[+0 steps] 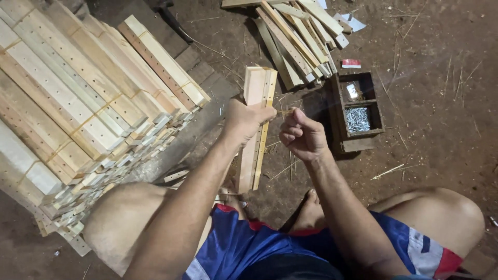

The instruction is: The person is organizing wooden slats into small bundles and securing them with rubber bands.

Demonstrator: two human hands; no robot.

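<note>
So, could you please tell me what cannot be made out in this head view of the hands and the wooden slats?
- Whatever the right hand pinches: too thin and hidden by its curled fingers.
- The middle of the slat bundle: covered by the left hand.
- The stack of bundled slats: cut off by the left and top edges.
- Contents of the wooden box, upper compartment: too dark and small; the lower one holds small metal pieces.

Blue shorts (244, 243), red-white trim, bare arms
</note>
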